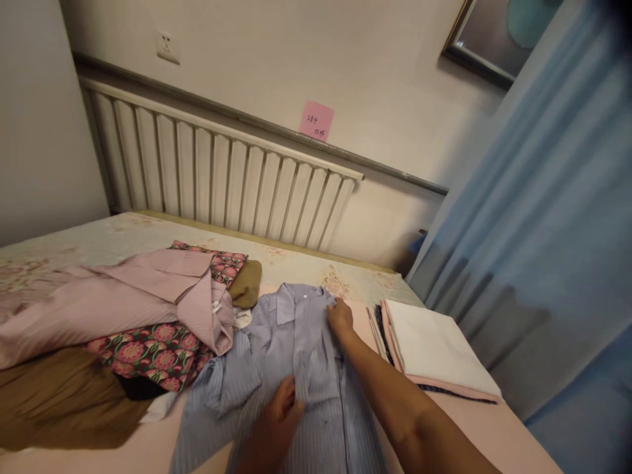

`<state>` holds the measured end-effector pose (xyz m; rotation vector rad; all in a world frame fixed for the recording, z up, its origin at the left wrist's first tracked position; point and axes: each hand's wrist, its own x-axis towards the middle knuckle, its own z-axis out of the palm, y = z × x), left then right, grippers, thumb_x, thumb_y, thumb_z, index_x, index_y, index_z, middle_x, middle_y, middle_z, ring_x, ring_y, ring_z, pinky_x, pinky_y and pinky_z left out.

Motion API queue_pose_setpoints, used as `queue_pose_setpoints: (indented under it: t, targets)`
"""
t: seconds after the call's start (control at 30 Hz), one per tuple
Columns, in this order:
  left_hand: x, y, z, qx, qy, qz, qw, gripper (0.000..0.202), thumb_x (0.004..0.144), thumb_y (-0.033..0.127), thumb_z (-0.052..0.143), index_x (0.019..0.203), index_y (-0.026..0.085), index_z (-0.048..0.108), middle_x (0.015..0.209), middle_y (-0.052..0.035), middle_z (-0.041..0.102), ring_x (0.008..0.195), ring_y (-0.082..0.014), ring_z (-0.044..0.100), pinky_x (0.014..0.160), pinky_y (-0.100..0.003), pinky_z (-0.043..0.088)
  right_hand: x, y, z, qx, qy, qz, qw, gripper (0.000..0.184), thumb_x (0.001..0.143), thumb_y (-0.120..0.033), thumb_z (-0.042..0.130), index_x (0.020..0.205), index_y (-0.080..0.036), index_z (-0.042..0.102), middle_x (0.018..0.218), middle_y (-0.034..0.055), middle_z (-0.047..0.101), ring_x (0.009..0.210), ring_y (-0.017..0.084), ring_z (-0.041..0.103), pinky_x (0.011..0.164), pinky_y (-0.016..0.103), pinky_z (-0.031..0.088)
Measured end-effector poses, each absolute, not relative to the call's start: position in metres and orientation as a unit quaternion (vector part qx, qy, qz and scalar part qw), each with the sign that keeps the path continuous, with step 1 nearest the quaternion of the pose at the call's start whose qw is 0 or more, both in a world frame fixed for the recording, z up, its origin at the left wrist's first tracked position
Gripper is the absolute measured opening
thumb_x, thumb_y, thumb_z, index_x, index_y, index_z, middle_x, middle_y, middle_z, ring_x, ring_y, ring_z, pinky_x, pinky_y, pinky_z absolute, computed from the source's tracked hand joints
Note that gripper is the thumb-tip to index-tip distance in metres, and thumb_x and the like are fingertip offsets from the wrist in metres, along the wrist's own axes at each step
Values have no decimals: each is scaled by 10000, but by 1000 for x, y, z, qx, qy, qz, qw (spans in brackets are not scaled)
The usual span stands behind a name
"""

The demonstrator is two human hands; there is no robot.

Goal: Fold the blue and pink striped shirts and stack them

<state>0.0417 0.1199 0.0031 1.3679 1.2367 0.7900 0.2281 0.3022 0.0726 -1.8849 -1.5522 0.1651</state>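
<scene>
A blue striped button-up shirt [316, 368] lies front side up on the pink cloth, collar away from me. My right hand [340, 317] reaches to the shirt's right shoulder near the collar, its fingers closed on the fabric there. Over the shirt's middle front, my left hand [279, 421] is low above the cloth, somewhat blurred. A gap shows between its thumb and bent fingers, with no fabric visibly pinched. The shirt's left-side sleeve spreads towards the garment heap, while my right forearm hides part of its other side.
Left of the shirt is a loose heap: a pink striped garment [143, 283], floral fabric [153, 352] and a brown garment [64, 401]. A folded stack topped with white cloth [439, 342] sits right. Behind the bed is a radiator [222, 171]; a blue curtain [518, 263] hangs right.
</scene>
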Motion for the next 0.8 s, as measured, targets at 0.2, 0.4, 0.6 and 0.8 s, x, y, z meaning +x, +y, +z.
queue_pose_setpoints:
  t: [0.2, 0.4, 0.6, 0.8]
  targets:
    - [44, 117, -4, 597, 528, 313, 517, 603, 800, 380, 441, 1356, 148, 433, 1332, -122, 578, 1222, -221, 538, 1005, -325, 405, 220, 274, 51, -667, -679, 30, 305, 428, 870, -156, 418, 1255, -36, 561, 1297, 200, 568, 1243, 258, 491, 1081, 365, 308]
    - [40, 112, 11, 611, 540, 304, 493, 528, 815, 370, 421, 1304, 181, 491, 1169, -76, 671, 1106, -200, 600, 935, -283, 419, 197, 220, 41, -546, -799, 23, 253, 426, 903, -249, 479, 1308, -129, 538, 1406, 147, 486, 1330, 251, 408, 1112, 418, 307]
    - [40, 108, 15, 608, 562, 308, 469, 453, 817, 325, 443, 1235, 172, 531, 1159, -88, 674, 1078, -193, 610, 917, -267, 412, 190, 197, 5, -523, -832, 4, 184, 464, 906, -263, 511, 1348, -124, 498, 1447, 153, 437, 1384, 271, 322, 1147, 481, 227]
    - [39, 105, 23, 589, 589, 316, 454, 342, 826, 234, 417, 1117, 158, 578, 1131, -87, 678, 1058, -182, 613, 899, -249, 411, 189, 201, 12, -537, -819, 34, 200, 423, 861, -219, 539, 1276, -144, 567, 1392, 151, 504, 1339, 266, 400, 1115, 474, 277]
